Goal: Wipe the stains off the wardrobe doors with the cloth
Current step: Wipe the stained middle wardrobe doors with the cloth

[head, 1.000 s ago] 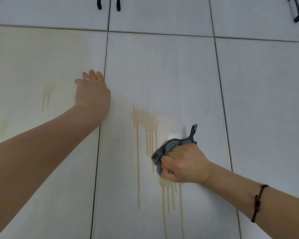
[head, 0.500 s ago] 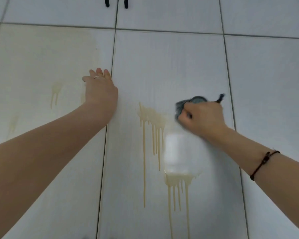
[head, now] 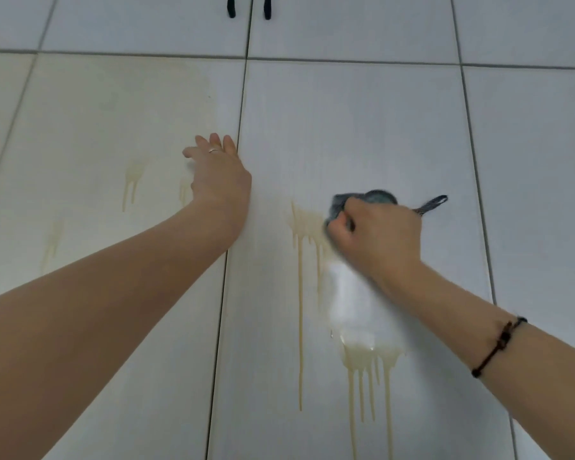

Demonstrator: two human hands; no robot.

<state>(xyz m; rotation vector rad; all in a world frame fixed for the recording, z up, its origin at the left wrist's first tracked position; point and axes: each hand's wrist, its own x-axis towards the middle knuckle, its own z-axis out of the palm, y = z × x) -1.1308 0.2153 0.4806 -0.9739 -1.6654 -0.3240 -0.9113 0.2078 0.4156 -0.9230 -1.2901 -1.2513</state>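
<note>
White wardrobe doors (head: 362, 127) fill the view. Yellowish drip stains (head: 304, 234) run down the middle door, and a second patch of drips (head: 369, 363) sits lower. My right hand (head: 375, 237) is shut on a bunched blue-grey cloth (head: 362, 199) pressed against the door at the right edge of the upper stain; a dark loop (head: 432, 204) sticks out to the right. Below this hand a clean wet streak (head: 356, 300) shows. My left hand (head: 221, 174) lies flat and open on the left door beside the seam. Fainter drips (head: 132, 180) mark the left door.
Two black handles (head: 249, 6) hang at the top, on either side of the seam between the upper doors. Vertical and horizontal gaps divide the doors into panels. The left door (head: 97, 127) carries a broad yellowish tint.
My right hand with the cloth swept up from the lower stain to the upper one, leaving a clean streak, then edged left onto the stain. The left hand stayed pressed on the door.
</note>
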